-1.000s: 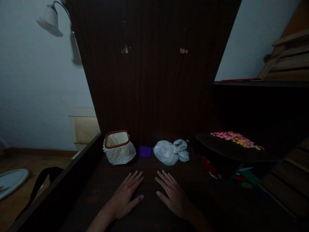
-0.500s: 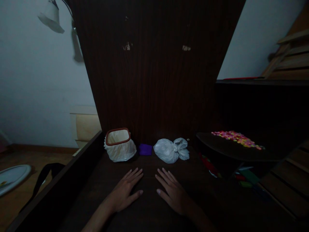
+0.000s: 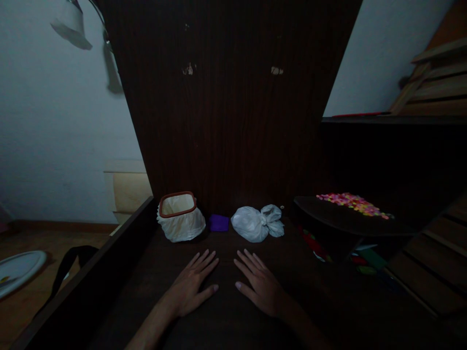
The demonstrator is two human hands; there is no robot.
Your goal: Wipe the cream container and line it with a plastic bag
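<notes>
My left hand [image 3: 191, 287] and my right hand [image 3: 259, 284] lie flat, palms down, side by side on a dark wooden desk [image 3: 226, 321], fingers spread and holding nothing. Beyond the left hand stands a small red-rimmed bin [image 3: 179, 217] lined with a white plastic bag. Past the right hand lies a knotted white plastic bag [image 3: 257, 223]. Between those two sits a small purple object [image 3: 219, 223], against the tall dark back panel [image 3: 229, 107].
A dark curved shelf [image 3: 328, 218] at the right carries a heap of small multicoloured pieces [image 3: 352, 203], with coloured items below it. A wall lamp [image 3: 73, 24] hangs at upper left. A white plate [image 3: 16, 270] lies on the floor at left. Wooden slats stand at right.
Both hands stay flat on the desk. Only the view has shifted slightly.
</notes>
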